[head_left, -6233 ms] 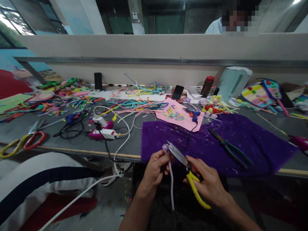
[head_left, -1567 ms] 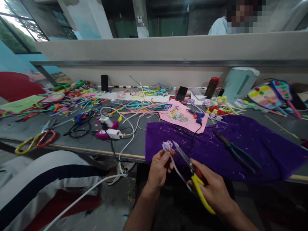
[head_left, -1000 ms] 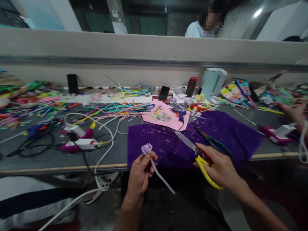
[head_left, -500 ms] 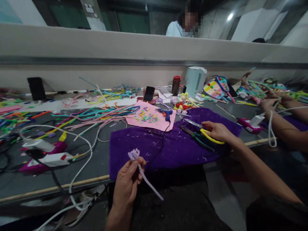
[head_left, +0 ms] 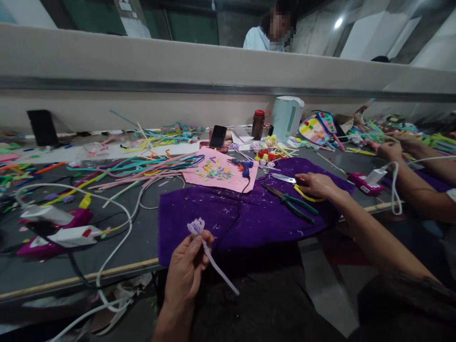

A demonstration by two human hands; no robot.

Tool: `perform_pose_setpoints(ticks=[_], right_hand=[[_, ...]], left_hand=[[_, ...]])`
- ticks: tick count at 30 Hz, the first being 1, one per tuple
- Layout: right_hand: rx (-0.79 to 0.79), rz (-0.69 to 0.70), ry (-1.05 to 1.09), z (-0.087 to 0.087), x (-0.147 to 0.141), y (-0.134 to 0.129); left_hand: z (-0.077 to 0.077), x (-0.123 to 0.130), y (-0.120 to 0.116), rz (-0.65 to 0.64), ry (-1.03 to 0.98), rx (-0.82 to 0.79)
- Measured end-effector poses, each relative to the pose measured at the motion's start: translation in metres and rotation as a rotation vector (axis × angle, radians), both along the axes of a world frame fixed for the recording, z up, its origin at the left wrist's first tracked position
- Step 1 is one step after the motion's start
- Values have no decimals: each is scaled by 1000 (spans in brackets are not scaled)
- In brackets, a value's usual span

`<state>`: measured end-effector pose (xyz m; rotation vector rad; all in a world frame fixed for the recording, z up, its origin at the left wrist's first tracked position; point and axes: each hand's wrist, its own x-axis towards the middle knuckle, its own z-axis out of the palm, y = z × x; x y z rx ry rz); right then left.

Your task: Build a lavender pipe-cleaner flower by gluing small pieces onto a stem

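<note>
My left hand (head_left: pixel 190 261) is closed, pinching a lilac pipe-cleaner flower (head_left: pixel 195 227) just under its looped head. Its fuzzy stem slants down to the right, over my dark lap. At the right side of the purple cloth (head_left: pixel 210 213), my right hand (head_left: pixel 317 185) is closed on scissors (head_left: pixel 283 178) with silver blades that point left. Red and yellow show at their handles, partly hidden by my fingers. Just below the blades lie pliers (head_left: pixel 290 200) with green handles on the cloth.
A blue glue gun (head_left: pixel 245 169) rests on a pink sheet (head_left: pixel 190 176) among cut pieces; its cord crosses the cloth. Pipe cleaners (head_left: pixel 142 168) lie left. A kettle (head_left: pixel 288 118) and red-lidded bottle (head_left: pixel 258 124) stand behind. White cables (head_left: pixel 131 223) loop left. Another person's hands (head_left: pixel 392 147) work at right.
My right hand has brought the scissors off the pliers and slightly left, lower onto the cloth, so the pliers show more fully. My left hand keeps the flower nearly still. The view shifted slightly.
</note>
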<state>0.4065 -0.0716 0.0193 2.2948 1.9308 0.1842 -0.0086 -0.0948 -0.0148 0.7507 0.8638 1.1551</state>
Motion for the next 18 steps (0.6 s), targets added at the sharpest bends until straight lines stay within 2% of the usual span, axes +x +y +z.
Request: perform_pose_setpoints(ticks=[3, 5, 8, 12, 18], right_hand=[[168, -24, -71, -2, -19, -17], [280, 20, -67, -6, -34, -31], [216, 196, 7, -15, -55, -47], [168, 215, 14, -21, -66, -51], [125, 215, 12, -16, -62, -42]], left_hand=[[0, 0, 0, 6, 1, 1], [0, 0, 0, 20, -8, 5], [0, 1, 0, 22, -12, 6], [1, 2, -1, 0, -1, 10], [-1, 0, 0, 3, -15, 12]])
